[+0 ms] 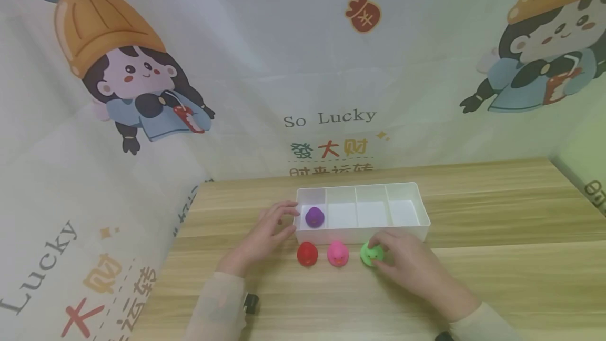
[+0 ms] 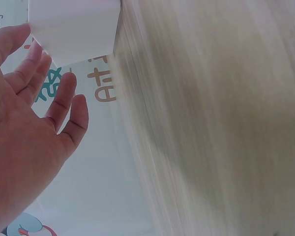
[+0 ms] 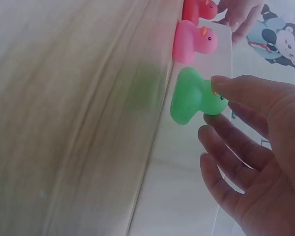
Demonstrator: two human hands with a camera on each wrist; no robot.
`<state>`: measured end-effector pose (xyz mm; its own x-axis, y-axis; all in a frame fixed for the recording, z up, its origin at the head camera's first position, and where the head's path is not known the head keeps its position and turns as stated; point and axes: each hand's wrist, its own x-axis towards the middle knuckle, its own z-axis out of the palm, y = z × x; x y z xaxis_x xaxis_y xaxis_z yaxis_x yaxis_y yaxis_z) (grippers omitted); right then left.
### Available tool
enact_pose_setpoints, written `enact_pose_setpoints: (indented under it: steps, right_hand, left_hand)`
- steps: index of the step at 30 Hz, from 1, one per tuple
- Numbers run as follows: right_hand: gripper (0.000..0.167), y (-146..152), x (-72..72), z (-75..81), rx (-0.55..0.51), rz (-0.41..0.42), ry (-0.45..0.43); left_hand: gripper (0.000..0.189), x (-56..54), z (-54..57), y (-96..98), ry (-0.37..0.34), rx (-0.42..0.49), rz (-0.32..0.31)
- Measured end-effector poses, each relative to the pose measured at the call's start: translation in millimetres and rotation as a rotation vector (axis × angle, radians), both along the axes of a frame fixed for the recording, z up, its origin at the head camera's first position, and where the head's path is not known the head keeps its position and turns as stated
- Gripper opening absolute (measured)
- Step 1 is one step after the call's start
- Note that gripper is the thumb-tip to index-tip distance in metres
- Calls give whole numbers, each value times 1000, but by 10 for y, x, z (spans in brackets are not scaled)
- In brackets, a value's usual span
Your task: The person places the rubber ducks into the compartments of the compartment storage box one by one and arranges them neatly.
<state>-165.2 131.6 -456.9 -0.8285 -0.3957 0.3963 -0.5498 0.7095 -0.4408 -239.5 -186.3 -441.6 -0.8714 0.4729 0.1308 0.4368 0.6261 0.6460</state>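
A green rubber duck [image 3: 189, 96] is pinched by its head between the thumb and fingers of my right hand [image 1: 404, 259]. In the head view it is in front of a white divided box [image 1: 331, 234]. To its left sit a pink rubber duck [image 1: 337, 254] and a red rubber duck [image 1: 307, 254]. My left hand [image 1: 270, 230] has its fingertips right at the box's left end, its fingers loosely bent and the palm bare in the left wrist view. Inside the leftmost compartment lies a purple rubber duck [image 1: 314, 217].
The box stands on a wood-grain table [image 1: 487, 278], its other compartments showing bare floors. A pale printed cloth [image 1: 255, 67] with cartoon figures hangs behind the table and down its left side.
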Motion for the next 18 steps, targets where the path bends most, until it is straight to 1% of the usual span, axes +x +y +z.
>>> enact_pose_setpoints:
  steps: [11,18]
  right_hand:
    - [28,8,6,53,-13,2,13]
    - [29,0,20,115,-19,-2,33]
  left_hand:
    - [32,-3,-4,-1,11,-8,5]
    - [32,-3,-10,6,34,-11,8]
